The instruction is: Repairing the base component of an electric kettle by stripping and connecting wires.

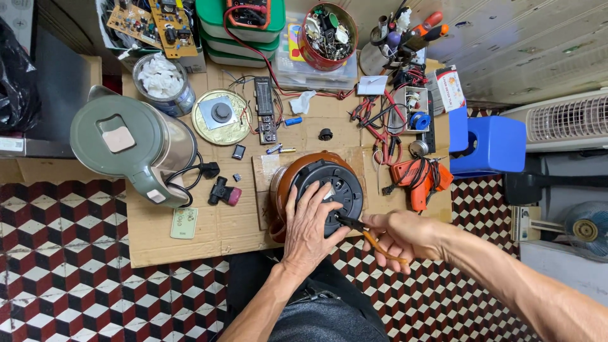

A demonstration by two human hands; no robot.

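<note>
So here's where I'm at: brown kettle [283, 183] flipped upside down on the cardboard-covered table [190, 237], right in front of me at 6 o'clock on the bench. My left hand [308, 229] is spread flat on its black base plate [329, 190], fingers apart, just pressing to keep it from spinning. My right hand [399, 237] is closed around the orange-handled pliers [364, 231], nose poking at the plate's edge around 5 o'clock.

My take on doing this bit right: keep the weight straight down with the left, grip only with the tips of the pliers, and pull gently so the plastic rim doesn't chip. If the nose slips it heads straight for my left thumb, so I'd keep that tucked.

Containers up top: red round tin [327, 35] at 12 o'clock, stuffed with what looks like small metal parts. Clear jar [163, 82] at 10 o'clock holds crumpled white stuff, tissue or cotton, can't tell. Stacked green tubs [215, 28] have a meter sitting on top. Steel kettle with the green lid [130, 149] at 9 o'clock is shut.
</note>
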